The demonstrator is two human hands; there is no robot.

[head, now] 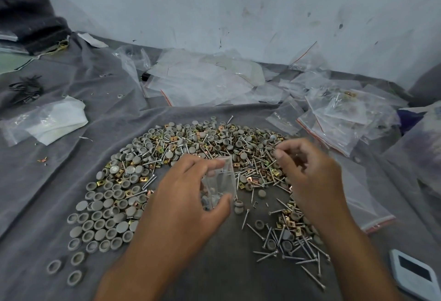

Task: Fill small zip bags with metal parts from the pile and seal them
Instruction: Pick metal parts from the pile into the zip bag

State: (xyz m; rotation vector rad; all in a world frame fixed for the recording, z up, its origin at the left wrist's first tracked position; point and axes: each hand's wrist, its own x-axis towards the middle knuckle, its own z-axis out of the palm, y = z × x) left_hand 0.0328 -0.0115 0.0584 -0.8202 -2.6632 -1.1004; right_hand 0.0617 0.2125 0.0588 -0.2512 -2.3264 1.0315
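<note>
You have one view only, from the camera on your head, so nothing here is shared with a second angle. It looks forward and steeply down over your own forearms, close enough that the left hand [188, 195] and right hand [307, 169] fill the lower middle of the picture. The wide lens bends the edges (note how the grey cloth [59, 193] curves away at the sides). Ahead, the view reaches as far as the white wall [238, 9], which crosses the top of the picture.
</note>
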